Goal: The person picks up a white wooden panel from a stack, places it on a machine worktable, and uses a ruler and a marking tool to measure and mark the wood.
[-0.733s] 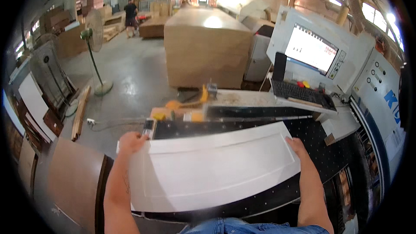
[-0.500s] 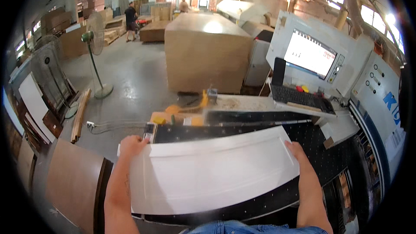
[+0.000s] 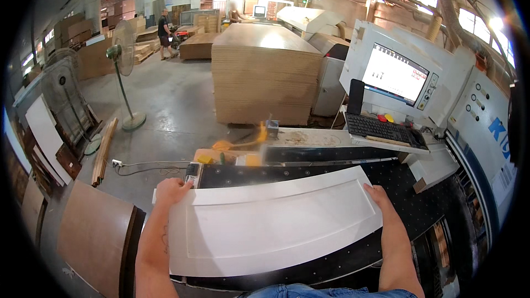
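White panel [image 3: 276, 226] with a routed recess lies flat across the black perforated machine bed [image 3: 408, 187], and we hold it by both short ends. Left hand [image 3: 172, 192] grips the left corner, fingers curled over the edge; right hand [image 3: 380, 197] clamps the right end, fingers wrapped beneath. Beyond stand a keyboard [image 3: 386, 130] and monitor [image 3: 395, 74]. We judge that uneven grip could skew the panel or scrape its face on the bed.

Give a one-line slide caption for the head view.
Left hand and right hand grip opposite ends of a white panel over a black perforated machine table.
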A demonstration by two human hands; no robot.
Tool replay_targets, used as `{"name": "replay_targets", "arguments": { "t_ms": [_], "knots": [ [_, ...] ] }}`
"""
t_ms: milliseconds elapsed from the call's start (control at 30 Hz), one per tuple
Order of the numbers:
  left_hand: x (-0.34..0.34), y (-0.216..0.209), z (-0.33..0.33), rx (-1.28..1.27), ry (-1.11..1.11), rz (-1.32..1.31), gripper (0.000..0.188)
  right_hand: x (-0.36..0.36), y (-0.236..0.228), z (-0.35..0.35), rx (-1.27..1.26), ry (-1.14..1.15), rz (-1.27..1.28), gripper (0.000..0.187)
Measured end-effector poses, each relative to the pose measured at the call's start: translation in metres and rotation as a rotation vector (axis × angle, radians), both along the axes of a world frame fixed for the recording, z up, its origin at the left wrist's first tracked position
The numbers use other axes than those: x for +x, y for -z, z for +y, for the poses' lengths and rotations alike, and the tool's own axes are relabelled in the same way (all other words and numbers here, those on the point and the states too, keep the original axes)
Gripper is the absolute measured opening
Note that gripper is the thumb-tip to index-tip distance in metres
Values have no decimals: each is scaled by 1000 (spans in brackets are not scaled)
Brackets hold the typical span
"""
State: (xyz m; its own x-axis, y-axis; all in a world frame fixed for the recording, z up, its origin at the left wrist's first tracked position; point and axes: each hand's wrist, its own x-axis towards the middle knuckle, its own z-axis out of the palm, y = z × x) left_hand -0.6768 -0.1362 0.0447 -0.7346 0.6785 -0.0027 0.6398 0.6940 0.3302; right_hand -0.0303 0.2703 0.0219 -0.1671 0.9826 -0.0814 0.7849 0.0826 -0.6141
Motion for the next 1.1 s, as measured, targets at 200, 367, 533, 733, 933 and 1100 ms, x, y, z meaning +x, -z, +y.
{"name": "replay_targets", "arguments": {
  "t_ms": [200,367,533,733,933,1100],
  "knots": [
    [3,-2,1,-10,4,7,57,-2,-9,-7,-48,4,70,57],
    [1,-5,0,-55,21,-18,62,-9,-18,-16,-74,26,58,58],
    [3,-5,1,-43,25,-8,63,-1,-6,-5,-100,15,88,58],
    [3,-5,5,-1,15,1,59,12,9,15,-49,33,47,56],
    [-4,1,-1,-14,5,7,62,-6,-4,2,78,-78,-8,65],
    [41,74,-84,-251,21,-92,66,3,35,15,-86,-38,-34,66]
  ]
}}
